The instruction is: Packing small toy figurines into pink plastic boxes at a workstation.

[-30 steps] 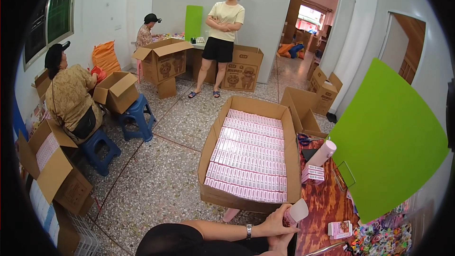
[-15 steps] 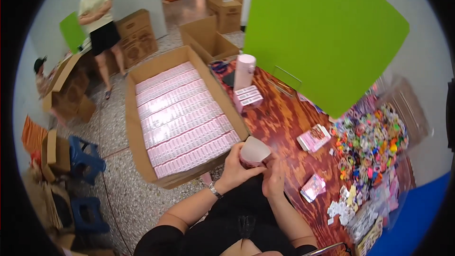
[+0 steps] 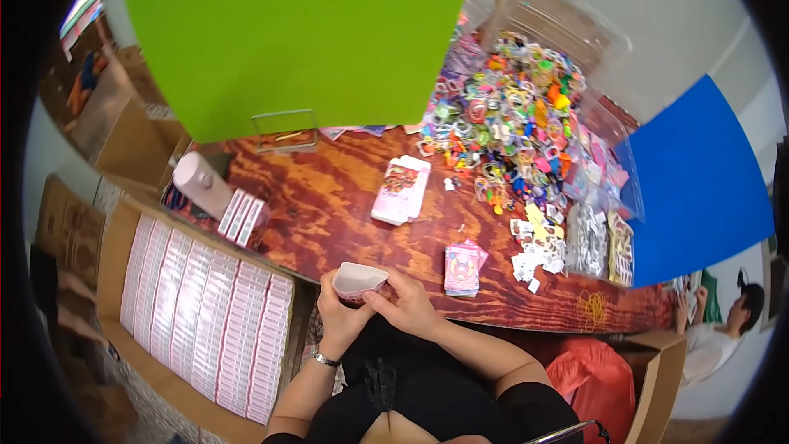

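Both hands, left hand (image 3: 339, 316) and right hand (image 3: 407, 306), have fingers clamped on a small pink box (image 3: 359, 279) at the table's (image 3: 329, 214) near edge. Card stack (image 3: 463, 267) lies right; carton of pink boxes (image 3: 205, 312) sits left.

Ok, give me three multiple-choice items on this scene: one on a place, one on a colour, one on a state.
1. Where does the large cardboard carton packed with pink-and-white boxes stand?
A. left of the table
B. on the table
C. right of the table

2. What colour is the wooden tabletop?
A. grey
B. reddish-brown
C. white

3. How is the small pink-and-white folded carton box held?
A. lying untouched on the table
B. in the left hand only
C. between both hands

Answers: 1 A, it sits on the floor beyond the table's left edge. 2 B, the bare grain shows reddish-brown. 3 C, the left hand and right hand both grip it at the near edge.
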The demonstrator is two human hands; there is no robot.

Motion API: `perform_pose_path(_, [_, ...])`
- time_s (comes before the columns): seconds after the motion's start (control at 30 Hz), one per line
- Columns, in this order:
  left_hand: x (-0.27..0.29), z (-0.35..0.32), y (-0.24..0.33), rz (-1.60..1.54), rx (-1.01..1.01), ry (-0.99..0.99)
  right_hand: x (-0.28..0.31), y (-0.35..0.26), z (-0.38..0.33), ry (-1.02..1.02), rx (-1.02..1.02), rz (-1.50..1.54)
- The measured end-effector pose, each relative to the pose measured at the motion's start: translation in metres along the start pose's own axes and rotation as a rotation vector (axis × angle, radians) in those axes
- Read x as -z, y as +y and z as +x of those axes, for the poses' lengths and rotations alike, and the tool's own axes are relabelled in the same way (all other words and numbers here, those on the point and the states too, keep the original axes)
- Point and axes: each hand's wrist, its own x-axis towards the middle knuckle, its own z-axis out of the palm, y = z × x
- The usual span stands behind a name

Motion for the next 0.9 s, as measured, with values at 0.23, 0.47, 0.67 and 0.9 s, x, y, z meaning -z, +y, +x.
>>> perform_pose_path(0.23, [-0.017,0.030,0.015,-0.083,0.008,-0.125,0.039,0.006,-0.020,0.123,0.004,-0.085])
perform_pose_path(0.47, [-0.034,0.017,0.021,-0.054,0.092,-0.193,0.130,0.024,-0.043,0.329,-0.017,-0.520])
perform_pose_path(0.67, [-0.036,-0.004,0.023,-0.018,0.086,-0.126,0.234,0.067,-0.019,0.508,0.005,-0.809])
perform_pose_path(0.9, [-0.051,-0.025,0.033,0.075,0.045,-0.056,0.283,0.108,0.053,0.531,0.031,-1.089])
